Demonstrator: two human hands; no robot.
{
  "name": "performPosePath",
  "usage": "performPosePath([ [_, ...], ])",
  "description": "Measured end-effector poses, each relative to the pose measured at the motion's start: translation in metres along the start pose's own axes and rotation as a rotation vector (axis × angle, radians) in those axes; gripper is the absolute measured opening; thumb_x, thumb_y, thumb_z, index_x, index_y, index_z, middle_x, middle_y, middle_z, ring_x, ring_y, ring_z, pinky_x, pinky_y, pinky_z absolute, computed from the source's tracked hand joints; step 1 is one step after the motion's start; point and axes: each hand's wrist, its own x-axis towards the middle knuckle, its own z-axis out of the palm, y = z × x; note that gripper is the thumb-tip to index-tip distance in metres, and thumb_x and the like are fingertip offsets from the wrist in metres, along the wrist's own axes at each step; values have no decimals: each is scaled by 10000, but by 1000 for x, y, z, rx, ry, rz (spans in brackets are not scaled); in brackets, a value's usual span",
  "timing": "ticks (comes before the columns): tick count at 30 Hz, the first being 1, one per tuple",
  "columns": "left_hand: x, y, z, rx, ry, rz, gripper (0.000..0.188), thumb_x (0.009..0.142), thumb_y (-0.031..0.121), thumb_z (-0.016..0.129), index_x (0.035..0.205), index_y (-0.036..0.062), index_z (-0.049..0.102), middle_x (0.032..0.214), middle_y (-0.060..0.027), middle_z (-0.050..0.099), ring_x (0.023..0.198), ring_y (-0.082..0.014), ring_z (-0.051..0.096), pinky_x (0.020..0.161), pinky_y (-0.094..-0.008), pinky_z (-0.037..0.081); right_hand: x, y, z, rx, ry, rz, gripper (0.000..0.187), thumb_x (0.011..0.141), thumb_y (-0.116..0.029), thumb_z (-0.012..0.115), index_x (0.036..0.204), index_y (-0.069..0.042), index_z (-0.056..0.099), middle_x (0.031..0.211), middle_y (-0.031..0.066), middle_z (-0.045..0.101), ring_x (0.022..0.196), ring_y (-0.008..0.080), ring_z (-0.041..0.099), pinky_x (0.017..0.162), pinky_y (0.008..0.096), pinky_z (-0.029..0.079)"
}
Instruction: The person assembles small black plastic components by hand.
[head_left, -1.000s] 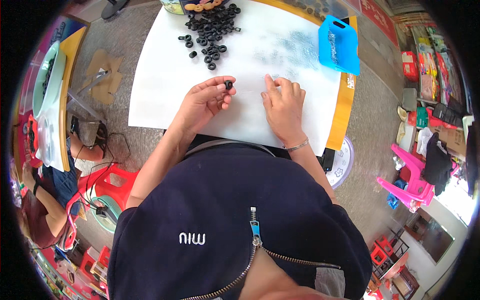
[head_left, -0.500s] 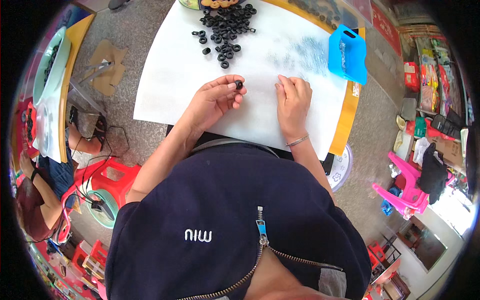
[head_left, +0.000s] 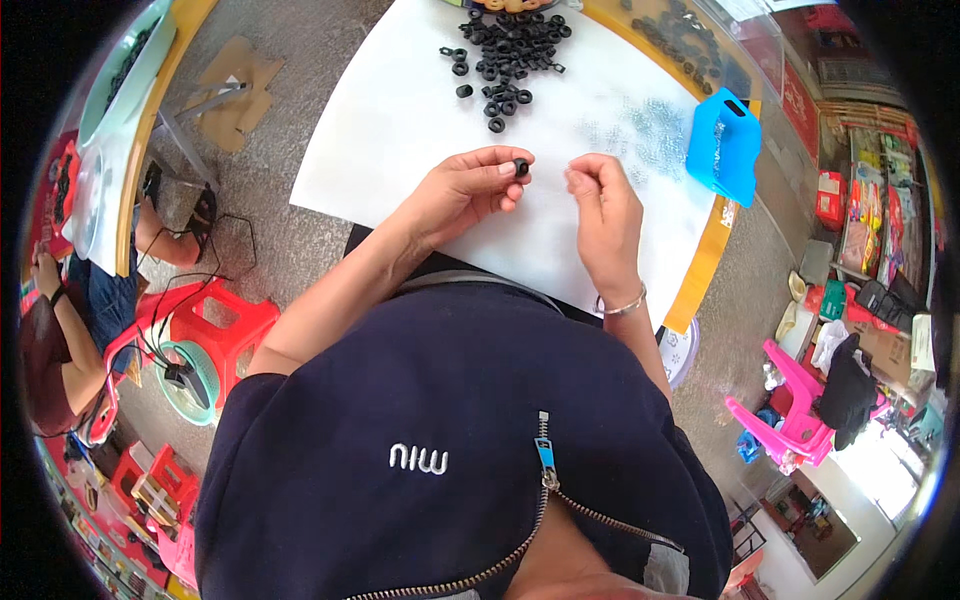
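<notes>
My left hand is closed, with a small black ring-shaped part pinched between thumb and forefinger and its hole showing. To its right, my right hand is held just apart from the left, thumb and forefinger pressed together. Whatever those fingertips hold, if anything, is too small to make out. Both hands are over the near part of a white sheet on the table. Beyond them lies a pile of similar black parts, a few lying loose at its near end.
Tiny glinting pieces are scattered on the sheet at the right. A blue scoop-shaped tray stands by the table's yellow right edge. Off left are another table with a pale green basin, a red stool and a seated person.
The whole view has shifted, so the table's contents appear farther right. My right hand has turned, its fingers bending more toward the thumb. The left keeps its pinch on the black ring.
</notes>
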Motion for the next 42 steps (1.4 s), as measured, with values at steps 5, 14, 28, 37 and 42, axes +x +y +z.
performPosePath([
  [5,0,-3,-2,30,-22,6,240,930,97,560,1147,-6,557,958,-44,619,760,-87,591,737,-213,515,-3,-16,15,-67,-84,-184,76,877,-33,552,926,7,594,865,128,606,758,247,611,679,324,475],
  [14,-6,0,2,160,-72,-36,206,923,87,573,1095,-23,591,896,-44,634,756,-100,603,715,-232,511,2,-10,12,95,-166,55,143,887,-118,611,934,-5,538,764,79,642,664,140,605,608,268,477],
  [28,2,0,-16,-470,-250,43,286,934,86,541,1183,-45,494,996,-93,549,797,-119,569,685,-221,536,76,23,19,-127,51,-73,145,872,-175,599,874,-41,656,737,64,567,668,181,549,635,317,453],
  [37,1,0,-17,-395,-196,66,253,940,74,529,1172,-28,510,985,-102,587,792,-128,611,715,-226,563,141,57,29,-462,97,-233,133,774,-131,657,887,-67,684,854,109,621,869,293,583,763,397,470],
  [42,-3,6,-13,-384,-154,78,255,942,69,526,1178,-25,505,978,-98,596,782,-122,610,709,-224,555,122,36,24,-293,70,-202,125,793,-116,653,895,-43,656,838,96,653,777,246,612,721,346,488],
])
